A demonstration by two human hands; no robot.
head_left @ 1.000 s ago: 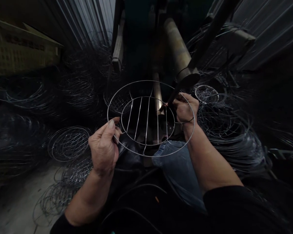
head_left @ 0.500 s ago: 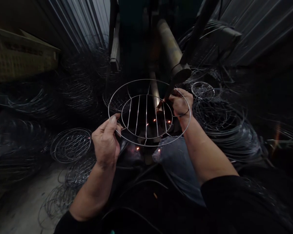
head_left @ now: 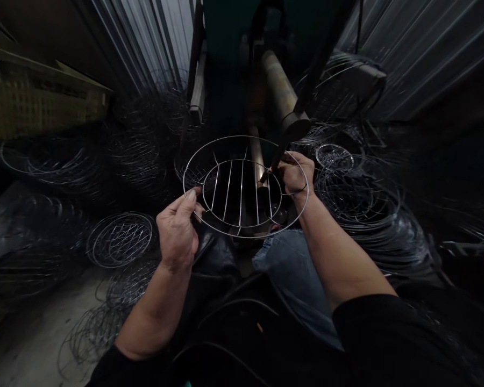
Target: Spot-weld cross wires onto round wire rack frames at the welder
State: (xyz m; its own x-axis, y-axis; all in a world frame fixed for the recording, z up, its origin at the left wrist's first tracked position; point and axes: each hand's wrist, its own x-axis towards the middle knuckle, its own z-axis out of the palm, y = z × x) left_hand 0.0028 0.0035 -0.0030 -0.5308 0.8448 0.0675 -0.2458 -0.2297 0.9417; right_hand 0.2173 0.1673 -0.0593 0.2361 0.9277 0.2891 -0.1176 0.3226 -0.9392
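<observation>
A round wire rack (head_left: pixel 241 196) is held between my hands, with a large outer ring, a smaller inner ring and several parallel bars across it. My left hand (head_left: pixel 177 226) pinches the outer ring at its left side, thumb on top. At the right side my right hand (head_left: pixel 296 173) is closed on the rack near the inner ring, its fingertips partly hidden by a dark machine arm. That arm's tip (head_left: pixel 269 170) meets the rack's inner ring at the right. Under the rack lies the end of a metal rod (head_left: pixel 261 174), seen through the bars.
A thick cylinder (head_left: pixel 282 88) of the machine reaches down from above. Piles of wire rings (head_left: pixel 358 199) stand at my right. Finished-looking wire racks (head_left: pixel 121 239) and loose rings (head_left: pixel 92 328) lie at my left. A yellow crate (head_left: pixel 44 97) sits at the upper left.
The glowing sparks below the rack are gone. Both hands still hold the rack in nearly the same place, and the view has shifted slightly.
</observation>
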